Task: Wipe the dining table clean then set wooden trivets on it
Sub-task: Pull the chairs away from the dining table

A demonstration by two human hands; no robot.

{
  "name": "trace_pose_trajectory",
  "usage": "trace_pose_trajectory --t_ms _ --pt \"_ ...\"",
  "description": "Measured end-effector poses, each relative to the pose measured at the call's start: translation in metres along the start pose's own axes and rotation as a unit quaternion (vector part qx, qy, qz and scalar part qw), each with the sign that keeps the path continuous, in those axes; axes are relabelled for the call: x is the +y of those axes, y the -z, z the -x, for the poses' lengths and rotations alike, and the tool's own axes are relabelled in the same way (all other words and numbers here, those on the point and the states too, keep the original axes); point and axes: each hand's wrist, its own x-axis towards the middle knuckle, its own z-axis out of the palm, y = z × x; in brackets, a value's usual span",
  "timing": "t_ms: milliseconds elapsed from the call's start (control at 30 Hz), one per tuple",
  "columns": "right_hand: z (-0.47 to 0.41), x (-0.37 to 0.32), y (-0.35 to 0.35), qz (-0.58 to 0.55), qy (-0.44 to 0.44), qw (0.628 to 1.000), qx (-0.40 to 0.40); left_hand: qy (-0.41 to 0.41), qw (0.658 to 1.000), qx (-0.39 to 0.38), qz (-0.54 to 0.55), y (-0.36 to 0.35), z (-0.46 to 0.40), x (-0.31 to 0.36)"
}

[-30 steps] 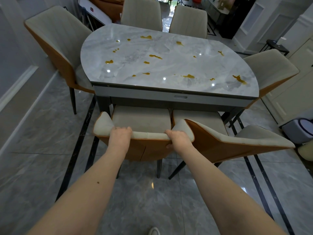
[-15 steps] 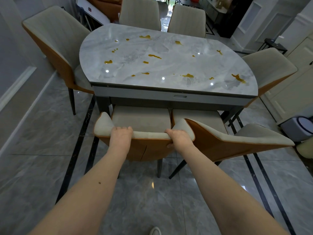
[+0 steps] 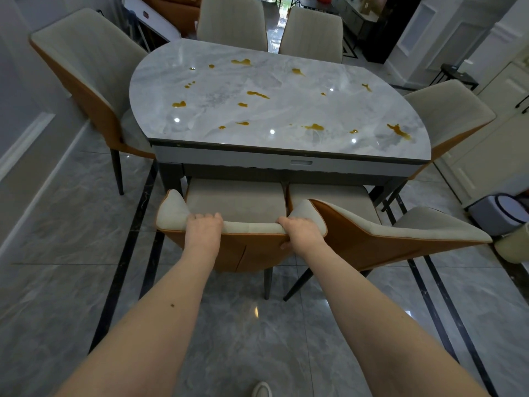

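Head view looks down on a marble table (image 3: 286, 110) spotted with amber spills (image 3: 313, 126) from the far rim to the near right corner, so wiping looks not yet begun. No cloth and no trivets show anywhere in view. Both hands grasp the top of a chair (image 3: 234, 207) tucked under the near edge: the left hand (image 3: 203, 229) with fingers curled over the cushioned backrest, the right hand (image 3: 302, 232) gripping its right corner, just beside a second chair (image 3: 372, 233). Judging by this, the chair is being handled to reach the table; wiping and setting trivets both remain.
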Motion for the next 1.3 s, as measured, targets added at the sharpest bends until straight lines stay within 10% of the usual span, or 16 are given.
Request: trace_pose_trajectory --t_ms 500,1300 --pt "0.062 0.062 0.023 0.020 -0.001 0.995 0.095 -0.111 0.989 -0.096 -0.020 0.068 0.008 0.106" --pt "0.203 0.522 0.057 -0.010 -0.179 0.982 0.064 -0.330 0.942 0.050 -0.029 0.212 -0.042 0.590"
